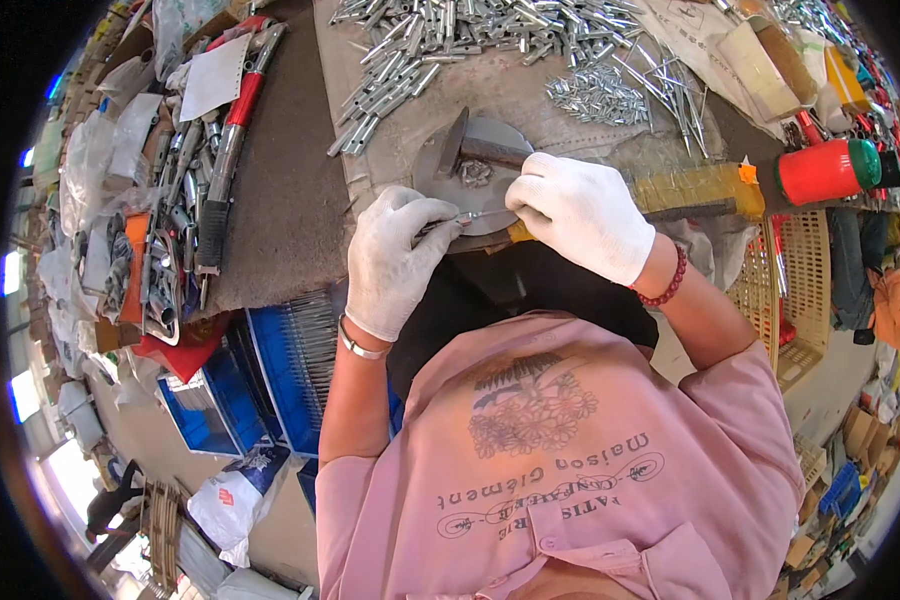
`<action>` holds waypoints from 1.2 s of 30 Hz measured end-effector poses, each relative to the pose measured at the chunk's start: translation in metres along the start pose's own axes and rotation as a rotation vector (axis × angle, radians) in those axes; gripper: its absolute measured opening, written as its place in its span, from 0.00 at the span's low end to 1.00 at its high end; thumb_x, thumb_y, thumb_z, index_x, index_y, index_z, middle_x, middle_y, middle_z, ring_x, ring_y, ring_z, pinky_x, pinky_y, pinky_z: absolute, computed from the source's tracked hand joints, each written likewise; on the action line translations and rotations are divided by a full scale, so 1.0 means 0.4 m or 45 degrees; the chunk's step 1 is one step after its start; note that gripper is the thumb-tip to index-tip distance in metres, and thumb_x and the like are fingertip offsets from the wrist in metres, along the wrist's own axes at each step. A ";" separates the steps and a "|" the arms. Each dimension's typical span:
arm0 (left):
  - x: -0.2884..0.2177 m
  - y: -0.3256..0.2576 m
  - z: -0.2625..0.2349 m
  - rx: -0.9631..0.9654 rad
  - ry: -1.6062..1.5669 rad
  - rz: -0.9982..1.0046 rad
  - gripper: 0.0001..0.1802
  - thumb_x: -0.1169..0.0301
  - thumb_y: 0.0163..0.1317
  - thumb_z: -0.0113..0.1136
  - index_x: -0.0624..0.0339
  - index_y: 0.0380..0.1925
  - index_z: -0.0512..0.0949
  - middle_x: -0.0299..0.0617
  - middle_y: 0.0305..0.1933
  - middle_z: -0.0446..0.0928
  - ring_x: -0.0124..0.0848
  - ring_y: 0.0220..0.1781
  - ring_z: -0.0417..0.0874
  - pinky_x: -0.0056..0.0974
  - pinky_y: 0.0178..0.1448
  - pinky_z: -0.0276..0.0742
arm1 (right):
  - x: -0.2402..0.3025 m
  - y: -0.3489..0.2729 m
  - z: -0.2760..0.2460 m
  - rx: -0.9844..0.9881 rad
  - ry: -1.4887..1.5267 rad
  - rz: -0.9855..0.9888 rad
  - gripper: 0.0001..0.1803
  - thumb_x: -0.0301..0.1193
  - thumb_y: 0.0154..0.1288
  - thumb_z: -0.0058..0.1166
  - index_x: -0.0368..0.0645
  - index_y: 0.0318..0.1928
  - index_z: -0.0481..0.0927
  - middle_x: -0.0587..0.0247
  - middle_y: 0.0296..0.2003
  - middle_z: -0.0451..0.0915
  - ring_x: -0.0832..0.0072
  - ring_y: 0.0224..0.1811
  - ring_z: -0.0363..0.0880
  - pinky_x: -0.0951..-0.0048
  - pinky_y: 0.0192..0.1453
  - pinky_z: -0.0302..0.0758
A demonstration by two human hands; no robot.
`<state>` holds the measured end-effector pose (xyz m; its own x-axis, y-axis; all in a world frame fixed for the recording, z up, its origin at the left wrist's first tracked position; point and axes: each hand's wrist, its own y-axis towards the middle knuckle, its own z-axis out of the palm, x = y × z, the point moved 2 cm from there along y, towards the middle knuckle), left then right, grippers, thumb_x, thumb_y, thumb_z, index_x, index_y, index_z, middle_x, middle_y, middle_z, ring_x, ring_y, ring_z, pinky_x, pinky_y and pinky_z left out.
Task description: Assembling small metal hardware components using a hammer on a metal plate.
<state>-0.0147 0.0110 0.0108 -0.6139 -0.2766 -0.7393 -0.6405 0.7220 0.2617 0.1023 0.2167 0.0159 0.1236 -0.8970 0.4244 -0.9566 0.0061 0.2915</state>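
Note:
My left hand, in a white glove, is closed in a pinch around a small dark metal piece, mostly hidden by the fingers. My right hand, also gloved in white, pinches the other end of a slim silver rod that spans the gap between both hands. Whether the rod sits inside the left hand's piece I cannot tell. Just beyond my fingers, a hammer with a dark head and wooden handle rests across a round grey metal plate. A small metal lump lies on that plate.
Silver metal tubes are heaped at the bench's far side, beside small metal pins and long thin rods. Tools crowd the left. A red-and-green container stands right, above a yellow crate. Blue bins sit below left.

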 end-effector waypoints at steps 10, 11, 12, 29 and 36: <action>0.020 -0.002 0.018 -0.024 -0.094 0.053 0.10 0.79 0.55 0.76 0.58 0.37 0.89 0.46 0.38 0.83 0.46 0.41 0.85 0.44 0.46 0.81 | -0.017 0.010 0.016 -0.022 0.070 -0.101 0.01 0.29 0.67 0.64 0.49 0.36 0.85 0.63 0.36 0.79 0.61 0.39 0.85 0.61 0.42 0.83; 0.029 -0.005 0.019 -0.020 -0.062 0.065 0.10 0.79 0.54 0.77 0.58 0.37 0.90 0.46 0.37 0.83 0.46 0.41 0.85 0.44 0.46 0.81 | -0.014 0.014 0.024 -0.037 0.112 -0.122 0.01 0.30 0.67 0.63 0.50 0.37 0.85 0.64 0.37 0.79 0.60 0.39 0.85 0.61 0.42 0.83; 0.034 -0.007 0.018 -0.017 -0.031 0.078 0.10 0.80 0.53 0.77 0.58 0.37 0.90 0.46 0.37 0.83 0.45 0.41 0.85 0.44 0.46 0.80 | -0.012 0.019 0.032 -0.051 0.153 -0.144 0.01 0.30 0.68 0.63 0.50 0.37 0.85 0.64 0.37 0.79 0.60 0.39 0.85 0.61 0.42 0.83; 0.012 -0.008 0.015 -0.040 -0.015 0.084 0.09 0.78 0.53 0.78 0.58 0.35 0.89 0.45 0.36 0.82 0.45 0.39 0.85 0.44 0.44 0.80 | -0.244 0.020 -0.063 -0.150 -0.610 0.093 0.01 0.29 0.64 0.65 0.51 0.35 0.86 0.66 0.35 0.81 0.63 0.38 0.87 0.62 0.40 0.84; 0.014 -0.010 0.013 -0.070 -0.005 0.096 0.08 0.78 0.54 0.77 0.57 0.34 0.88 0.45 0.36 0.82 0.46 0.40 0.85 0.45 0.45 0.80 | -0.256 0.033 -0.051 -0.197 -0.483 0.200 0.03 0.27 0.63 0.64 0.49 0.37 0.83 0.65 0.36 0.83 0.63 0.38 0.87 0.63 0.41 0.84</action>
<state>-0.0131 0.0097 0.0024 -0.6598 -0.2199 -0.7185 -0.6167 0.7048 0.3506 0.0824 0.3176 -0.0064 -0.1534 -0.9786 0.1371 -0.9016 0.1954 0.3858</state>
